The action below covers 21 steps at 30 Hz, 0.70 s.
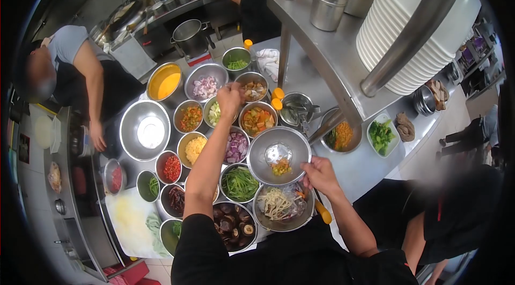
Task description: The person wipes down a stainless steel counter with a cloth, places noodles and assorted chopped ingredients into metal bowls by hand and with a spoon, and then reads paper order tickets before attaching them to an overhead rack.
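My right hand grips the rim of a steel bowl with a little chopped yellow and orange food in it. This bowl is held above a bowl of pale strips. My left hand is closed at the left edge of a small bowl of brownish pieces; what its fingers hold, if anything, is too small to tell. Beside it stand bowls of orange chunks, cut green pieces and pale purple pieces. Purple onion lies in a bowl below my left forearm.
Several ingredient bowls surround my arms, including mushrooms and an empty steel bowl. A metal shelf carries stacked white dishes at upper right. A co-worker leans in at left; another person stands at right.
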Available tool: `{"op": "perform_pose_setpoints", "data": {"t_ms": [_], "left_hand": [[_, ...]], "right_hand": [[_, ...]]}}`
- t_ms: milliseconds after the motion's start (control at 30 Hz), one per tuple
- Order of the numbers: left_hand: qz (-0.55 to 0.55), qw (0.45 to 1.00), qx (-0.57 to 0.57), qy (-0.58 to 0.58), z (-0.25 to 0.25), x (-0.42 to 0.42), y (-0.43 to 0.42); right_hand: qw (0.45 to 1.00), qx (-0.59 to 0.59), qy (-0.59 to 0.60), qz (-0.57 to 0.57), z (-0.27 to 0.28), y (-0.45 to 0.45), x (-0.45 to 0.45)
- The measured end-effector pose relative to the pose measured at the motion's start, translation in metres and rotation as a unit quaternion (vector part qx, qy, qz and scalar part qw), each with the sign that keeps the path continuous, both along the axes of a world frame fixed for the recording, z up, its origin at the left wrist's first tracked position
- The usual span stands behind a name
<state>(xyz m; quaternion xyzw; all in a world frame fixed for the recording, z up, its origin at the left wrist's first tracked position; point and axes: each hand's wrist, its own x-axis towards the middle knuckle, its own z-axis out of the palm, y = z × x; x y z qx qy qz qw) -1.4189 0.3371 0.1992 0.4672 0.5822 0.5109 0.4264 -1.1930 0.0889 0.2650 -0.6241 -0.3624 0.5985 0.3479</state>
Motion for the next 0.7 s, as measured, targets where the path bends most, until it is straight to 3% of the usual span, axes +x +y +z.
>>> {"op": "perform_pose_setpoints", "data": {"t_ms": [67,200,300,367,400,500,700], "left_hand": [[0.02,0.994,-0.023,-0.105,0.01,-0.003,-0.005],[0.033,0.979,-0.084,-0.183,0.005,-0.025,-0.007],[0.03,0.989,-0.066,-0.131,0.004,-0.031,-0.018],[0.028,0.999,0.026,-0.007,0.006,-0.025,-0.026],[0.032,0.999,0.026,-0.007,0.005,-0.023,-0.025],[0.016,0.982,0.09,0.164,0.002,-0.015,-0.016],[0.013,0.985,0.072,0.157,-0.01,-0.002,0.001]], "right_hand": [[1.0,0.0,-0.003,-0.002,0.001,0.001,0.001],[1.0,0.003,0.015,-0.016,0.002,0.003,0.002],[0.999,0.011,0.018,-0.024,0.002,0.004,0.002],[1.0,0.016,0.014,-0.021,0.002,0.006,0.001],[1.0,0.009,0.01,-0.02,0.003,0.005,0.001],[1.0,-0.002,-0.003,-0.011,0.001,0.003,0.001],[1.0,-0.005,-0.013,0.003,0.001,0.0,0.001]]}}
